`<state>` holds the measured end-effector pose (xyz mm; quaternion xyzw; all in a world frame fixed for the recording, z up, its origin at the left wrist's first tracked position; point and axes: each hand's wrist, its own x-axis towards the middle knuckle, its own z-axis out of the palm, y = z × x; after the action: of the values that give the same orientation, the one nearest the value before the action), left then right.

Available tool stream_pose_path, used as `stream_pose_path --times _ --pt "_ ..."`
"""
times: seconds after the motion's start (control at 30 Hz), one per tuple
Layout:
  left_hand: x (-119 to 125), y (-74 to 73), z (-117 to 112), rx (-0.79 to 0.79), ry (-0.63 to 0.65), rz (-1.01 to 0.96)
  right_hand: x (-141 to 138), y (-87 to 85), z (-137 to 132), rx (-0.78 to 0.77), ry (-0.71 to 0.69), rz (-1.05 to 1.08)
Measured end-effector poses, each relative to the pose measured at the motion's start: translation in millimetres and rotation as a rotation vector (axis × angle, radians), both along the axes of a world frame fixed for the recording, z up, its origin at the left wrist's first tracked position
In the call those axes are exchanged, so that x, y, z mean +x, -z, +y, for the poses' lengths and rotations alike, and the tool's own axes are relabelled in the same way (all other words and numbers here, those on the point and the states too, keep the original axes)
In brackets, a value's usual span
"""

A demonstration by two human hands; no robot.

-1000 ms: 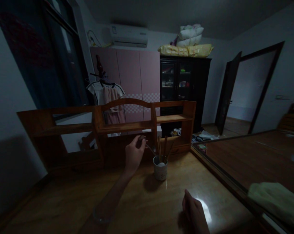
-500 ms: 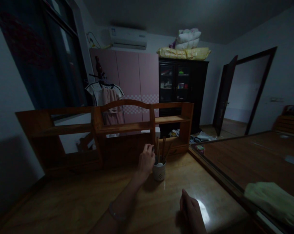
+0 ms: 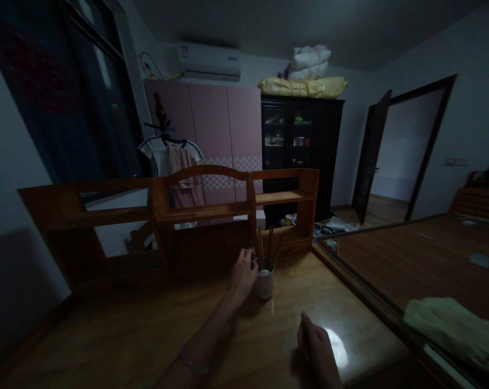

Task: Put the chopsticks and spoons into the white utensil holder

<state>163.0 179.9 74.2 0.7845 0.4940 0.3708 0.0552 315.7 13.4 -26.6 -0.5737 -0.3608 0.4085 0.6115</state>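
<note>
A wooden desk (image 3: 127, 324) spreads under and around the cup, and a wooden shelf (image 3: 204, 212) stands behind it. A pale green cloth (image 3: 447, 324) lies well to the cup's right. The left hand (image 3: 243, 276) is at the cup's left, fingertips drawn nearly together by its rim; a dark, shiny bit shows there, but I cannot tell whether they grip it. The right hand (image 3: 316, 346) is curled, nearer the wearer than the cup; its hold is hidden. The white cup (image 3: 264, 287) sits upright on the desk, thin sticks (image 3: 270, 243) leaning inside it.
</note>
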Motion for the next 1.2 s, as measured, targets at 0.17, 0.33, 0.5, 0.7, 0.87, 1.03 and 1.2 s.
stream_pose_path --times 0.17,0.33,0.5,0.7,0.87,1.03,1.2 --pt "-2 -6.4 -3 0.012 -0.030 -0.002 4 7.2 3 -0.009 0.001 -0.028" --pt "-5 -21.6 -14 0.082 -0.069 -0.065 6 5.7 3 0.004 -0.014 -0.046" --pt "-14 -25.3 -19 0.164 -0.075 -0.141 -2 -12.6 -3 -0.045 0.025 -0.037" --pt "-27 -3.4 -6 0.115 -0.013 -0.221 -3 -15.6 -4 -0.032 0.015 0.022" --pt "-30 7.4 6 -0.071 0.161 -0.218 0 -7.4 -1 -0.033 0.001 0.054" --pt "-28 4.7 5 -0.118 0.235 -0.153 0 4.8 3 -0.018 0.017 0.010" --pt "-24 -0.4 -9 -0.064 0.187 -0.074 3 6.3 4 -0.023 0.002 -0.001"
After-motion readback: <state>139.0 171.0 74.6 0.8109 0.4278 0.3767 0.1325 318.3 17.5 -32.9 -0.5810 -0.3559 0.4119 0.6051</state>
